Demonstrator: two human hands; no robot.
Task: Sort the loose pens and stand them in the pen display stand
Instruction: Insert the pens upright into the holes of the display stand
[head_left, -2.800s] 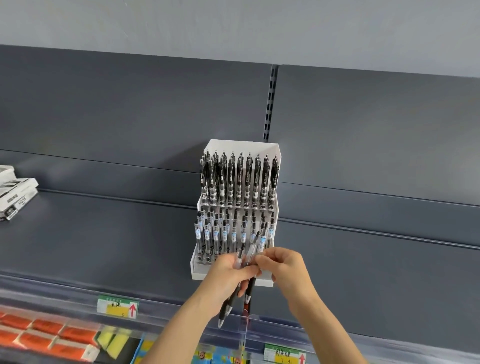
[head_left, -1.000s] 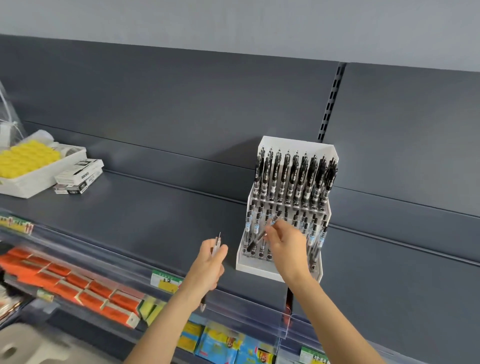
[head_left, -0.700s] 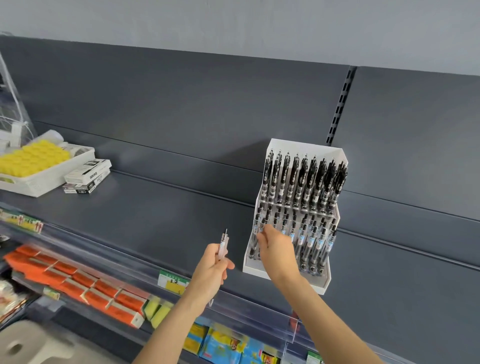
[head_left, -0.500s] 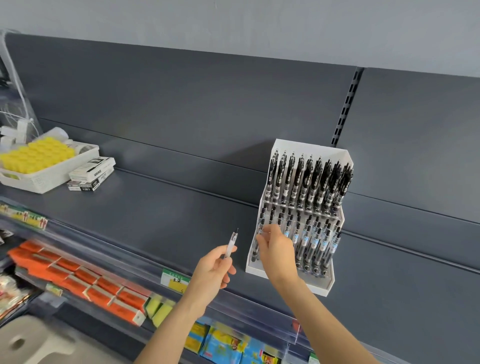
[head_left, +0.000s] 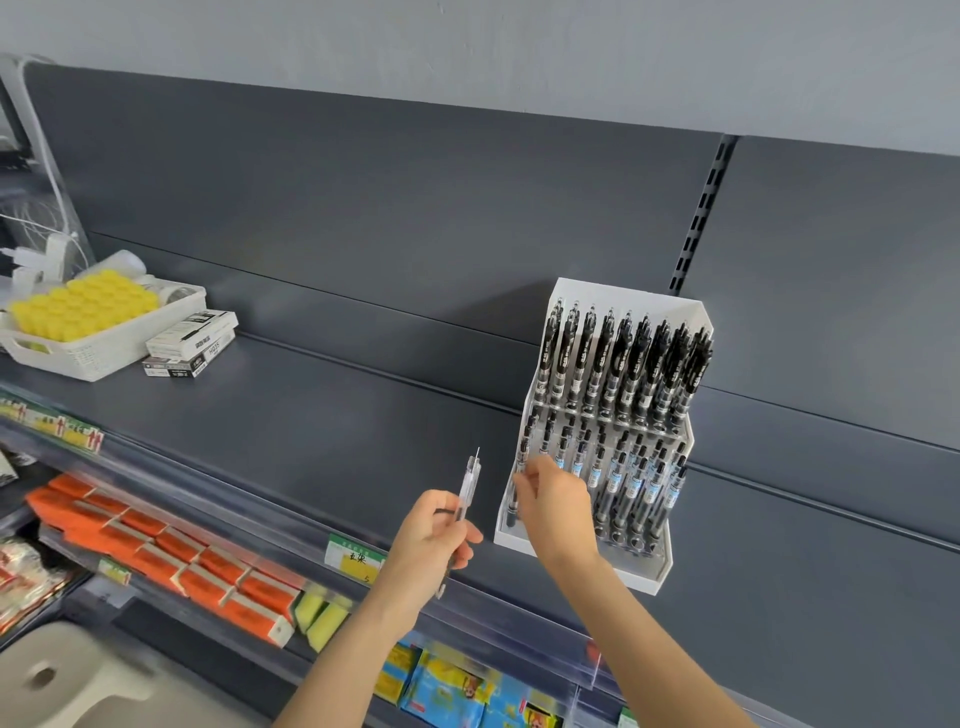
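Note:
A white tiered pen display stand (head_left: 654, 569) sits on the dark shelf at centre right, with black pens (head_left: 618, 358) in its upper row and clear blue-labelled pens (head_left: 631, 486) in its lower rows. My left hand (head_left: 428, 543) grips a loose clear pen (head_left: 470, 480), upright, just left of the stand. My right hand (head_left: 556, 501) reaches into the stand's lower left corner and pinches the top of a pen (head_left: 519, 467) standing in the leftmost slot.
A white basket (head_left: 98, 348) of yellow items and two pen boxes (head_left: 192, 343) stand far left on the grey shelf (head_left: 311, 415). A clear price rail (head_left: 291, 525) runs along its front edge. Orange packs (head_left: 156, 545) and other goods fill the shelf below.
The view has swung left. My right hand carried a pen from my left hand's bundle into the stand's lower left corner. My left hand drew back left and turned its pen upright.

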